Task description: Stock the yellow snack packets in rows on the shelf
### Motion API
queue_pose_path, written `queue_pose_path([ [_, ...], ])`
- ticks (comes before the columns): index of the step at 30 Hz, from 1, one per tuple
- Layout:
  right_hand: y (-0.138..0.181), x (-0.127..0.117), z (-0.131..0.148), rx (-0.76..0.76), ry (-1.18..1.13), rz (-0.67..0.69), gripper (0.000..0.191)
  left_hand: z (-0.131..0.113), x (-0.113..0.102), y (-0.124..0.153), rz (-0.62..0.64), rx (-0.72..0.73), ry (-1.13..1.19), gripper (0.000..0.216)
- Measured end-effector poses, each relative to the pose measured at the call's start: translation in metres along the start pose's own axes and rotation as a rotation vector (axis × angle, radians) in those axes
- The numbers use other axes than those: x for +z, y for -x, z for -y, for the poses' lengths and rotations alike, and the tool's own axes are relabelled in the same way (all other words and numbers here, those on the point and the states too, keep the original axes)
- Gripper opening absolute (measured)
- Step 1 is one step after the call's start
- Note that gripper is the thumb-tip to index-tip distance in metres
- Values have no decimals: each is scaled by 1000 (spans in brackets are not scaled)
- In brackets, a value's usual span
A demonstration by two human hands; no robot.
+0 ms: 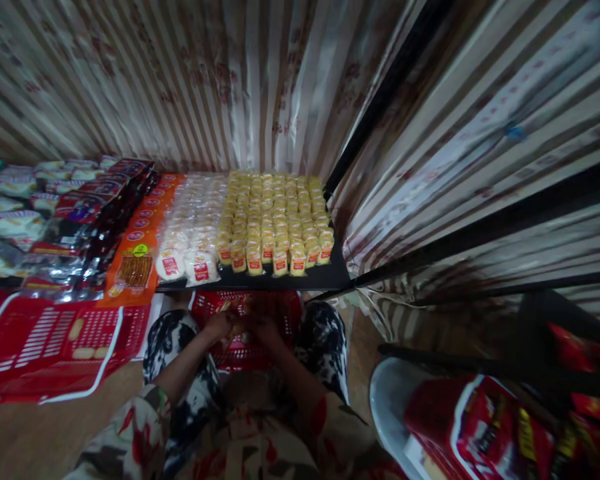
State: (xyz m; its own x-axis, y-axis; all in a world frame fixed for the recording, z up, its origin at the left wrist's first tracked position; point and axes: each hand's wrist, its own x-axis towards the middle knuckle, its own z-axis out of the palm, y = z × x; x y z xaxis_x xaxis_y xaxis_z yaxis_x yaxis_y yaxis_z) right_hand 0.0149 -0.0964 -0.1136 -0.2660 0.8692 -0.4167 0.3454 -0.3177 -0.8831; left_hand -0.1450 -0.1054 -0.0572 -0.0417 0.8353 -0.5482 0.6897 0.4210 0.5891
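Between my knees is a red plastic basket (pixel 233 360) with slotted walls, and both hands are over it. My left hand (pixel 222 325) is closed, its fingers curled near a small tan piece that I cannot make out well. Close beside it, my right hand (pixel 264 328) is also closed, and shadow hides what lies in its fingers. Above the basket, a black shelf (pixel 250 281) bears rows of small yellow wrapped snacks (pixel 280 233) with red labels. Left of these stand white round wrapped snacks (pixel 187 233).
An orange snack packet (pixel 135 267) and dark red packets (pixel 80 220) lie on the shelf's left. Another red basket (pixel 45 340) with tan pieces sits at left. At right are a grey tub (pixel 395 393) and red packets (pixel 500 427). A striped curtain (pixel 260 80) hangs behind.
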Motion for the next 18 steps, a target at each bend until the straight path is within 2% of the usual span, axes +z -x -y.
queue_pose_path([
  [6,25,-19,28,-113,-88,-146,22,-10,-5,32,-62,47,266,20],
  [11,48,-27,51,-243,-110,-238,21,-20,-10,53,-102,117,758,31],
  [15,65,-29,66,-353,-71,-310,18,-31,-15,67,-126,156,819,35],
  [18,73,-29,77,-392,-57,-320,22,-37,-17,76,-193,285,723,36],
])
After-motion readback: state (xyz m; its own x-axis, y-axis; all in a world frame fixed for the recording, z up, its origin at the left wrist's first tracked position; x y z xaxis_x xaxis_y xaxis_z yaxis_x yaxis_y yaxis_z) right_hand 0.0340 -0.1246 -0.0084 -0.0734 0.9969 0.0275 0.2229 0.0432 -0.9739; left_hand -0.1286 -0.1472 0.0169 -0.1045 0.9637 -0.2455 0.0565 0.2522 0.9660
